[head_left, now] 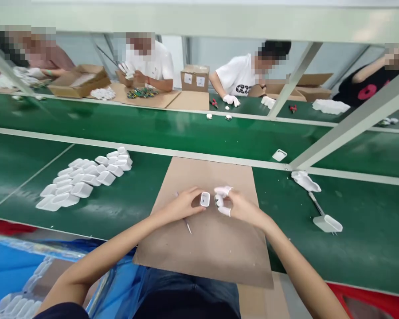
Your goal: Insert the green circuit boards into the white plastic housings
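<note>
Over the tan cardboard sheet (202,257), seen from my head camera, my left grip (200,200) has a white housing (205,195) pinched between thumb and fingers. Its hollow mouth faces up towards my eyes, so I'm looking straight down its depth, and a small dark mark shows inside. Rim: a neat rectangle with rounded corners, the longer sides running away from me, the walls thin, smooth and plastic-looking.

Just to the right, not touching it, my right grip (216,201) is closed around a thin piece (216,202), edge-on to me, its face hidden. White sleeves cover those fingertips, matte against bare skin.

Below my left wrist lies a slender pointed tool (188,227), its tip towards me, slanting right. Cardboard flat and dull; the green counter (286,252) beneath it has a soft sheen.

Over on the left, a crowd of white plastic shells (83,177), boxy with rounded edges, many hollow side up. Out right, a larger white case (327,223) tilts with two metal prongs pointing towards me, a grey-handled tool (315,203) touching it, and a crumpled white cloth (306,181) just beyond.
</note>
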### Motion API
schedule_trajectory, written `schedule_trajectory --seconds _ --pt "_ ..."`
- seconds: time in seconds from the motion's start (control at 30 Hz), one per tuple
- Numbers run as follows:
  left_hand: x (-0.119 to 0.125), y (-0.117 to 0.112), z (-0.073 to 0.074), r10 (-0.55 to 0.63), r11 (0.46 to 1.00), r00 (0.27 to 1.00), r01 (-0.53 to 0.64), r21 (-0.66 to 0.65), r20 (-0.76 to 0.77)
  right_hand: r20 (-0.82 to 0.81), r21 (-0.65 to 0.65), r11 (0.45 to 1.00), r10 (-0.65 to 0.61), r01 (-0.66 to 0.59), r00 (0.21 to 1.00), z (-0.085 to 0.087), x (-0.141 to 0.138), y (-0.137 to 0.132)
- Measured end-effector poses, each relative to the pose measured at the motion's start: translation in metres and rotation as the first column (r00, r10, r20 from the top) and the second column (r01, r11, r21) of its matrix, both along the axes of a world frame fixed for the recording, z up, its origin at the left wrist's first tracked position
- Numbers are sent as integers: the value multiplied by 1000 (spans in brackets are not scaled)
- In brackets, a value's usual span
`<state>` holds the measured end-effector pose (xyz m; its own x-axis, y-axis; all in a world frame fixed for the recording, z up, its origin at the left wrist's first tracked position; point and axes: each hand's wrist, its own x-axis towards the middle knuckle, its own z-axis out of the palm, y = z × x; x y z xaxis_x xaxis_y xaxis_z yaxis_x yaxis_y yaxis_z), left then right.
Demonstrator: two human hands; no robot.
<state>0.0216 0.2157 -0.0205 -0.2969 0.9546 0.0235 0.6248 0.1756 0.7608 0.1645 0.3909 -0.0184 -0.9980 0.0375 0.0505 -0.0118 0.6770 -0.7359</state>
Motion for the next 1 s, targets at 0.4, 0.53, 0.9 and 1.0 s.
schedule_trajectory --seconds 0.4,0.53,0.9,1.0 --pt "7 1 -21 37 940 984 24 341 -172 -506 -233 971 -158 42 848 -5 1 -26" --pt "1 6 -15 -44 936 971 122 330 -236 -586 -205 976 -188 80 788 -7 3 -27" --pt "5 3 -28 -57 874 951 195 445 -304 -677 -37 997 -73 65 732 -18 8 -34" --pt "5 3 -29 -70 874 954 200 444 -293 -682 -10 998 -56 68 729 -21 9 -34"
